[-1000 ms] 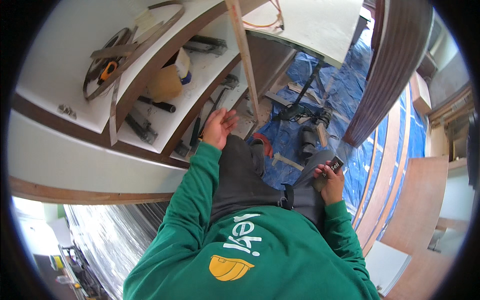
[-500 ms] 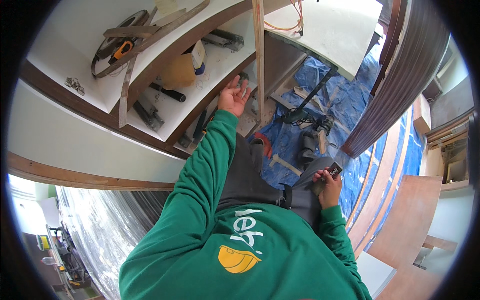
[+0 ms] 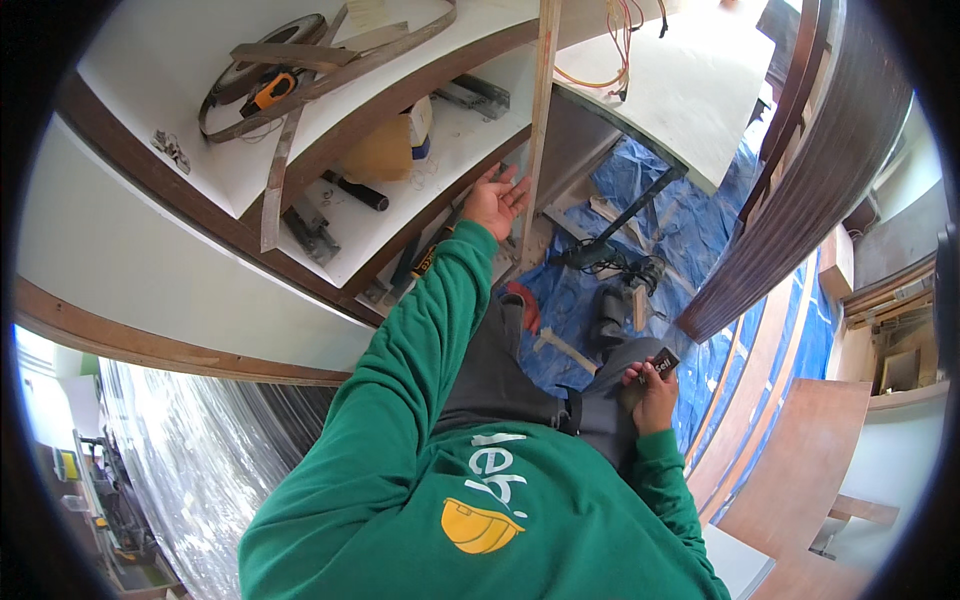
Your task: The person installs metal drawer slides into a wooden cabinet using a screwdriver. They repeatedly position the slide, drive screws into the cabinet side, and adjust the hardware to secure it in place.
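My left hand reaches out beside the front edge of the low white shelf, palm turned up and fingers apart, with nothing in it. An upright wooden strip stands just right of its fingertips. In my right hand, near my thigh, is a small dark flat packet with pale print, pinched between thumb and fingers. On the shelf by my left hand are a black-handled tool, a yellowish block, a white and blue box and metal drawer slides.
Above lie a coiled strip and an orange tape measure. A white panel carries red and yellow cables. Blue sheeting covers the floor, with a corded power tool and wood scraps. A dark ribbed panel leans right.
The view has shifted slightly, so the shelf and wooden strip appear farther right. My left hand stays open near the shelf edge; my right hand keeps the packet, slightly lower in the picture.
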Available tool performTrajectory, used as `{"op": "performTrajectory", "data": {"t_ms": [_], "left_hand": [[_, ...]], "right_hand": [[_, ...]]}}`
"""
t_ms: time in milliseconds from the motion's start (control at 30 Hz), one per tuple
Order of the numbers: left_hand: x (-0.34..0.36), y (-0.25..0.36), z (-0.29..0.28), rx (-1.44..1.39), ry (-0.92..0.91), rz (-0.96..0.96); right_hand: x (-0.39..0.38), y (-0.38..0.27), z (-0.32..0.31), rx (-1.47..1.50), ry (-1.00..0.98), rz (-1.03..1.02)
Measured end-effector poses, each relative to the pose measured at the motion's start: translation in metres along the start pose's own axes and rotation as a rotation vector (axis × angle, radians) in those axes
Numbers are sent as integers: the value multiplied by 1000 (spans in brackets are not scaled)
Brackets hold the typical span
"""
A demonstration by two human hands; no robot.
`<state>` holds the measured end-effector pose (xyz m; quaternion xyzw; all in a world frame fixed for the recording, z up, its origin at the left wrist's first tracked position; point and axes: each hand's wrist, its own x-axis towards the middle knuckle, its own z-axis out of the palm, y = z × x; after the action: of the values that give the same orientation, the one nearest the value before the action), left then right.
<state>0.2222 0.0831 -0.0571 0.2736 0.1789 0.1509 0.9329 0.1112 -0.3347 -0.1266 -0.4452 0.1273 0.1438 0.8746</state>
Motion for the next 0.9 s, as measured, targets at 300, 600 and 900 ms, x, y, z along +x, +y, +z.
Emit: {"op": "performTrajectory", "data": {"t_ms": [300,600,900], "left_hand": [[13,-1,5,41,-59,-1],[42,-8,21,-16,-107,-19],[25,-6,16,-6,-92,8]], "right_hand": [[-1,-1,0,-49,29,12],[0,0,3,-60,42,9],[5,0,11,-85,45,24]]}}
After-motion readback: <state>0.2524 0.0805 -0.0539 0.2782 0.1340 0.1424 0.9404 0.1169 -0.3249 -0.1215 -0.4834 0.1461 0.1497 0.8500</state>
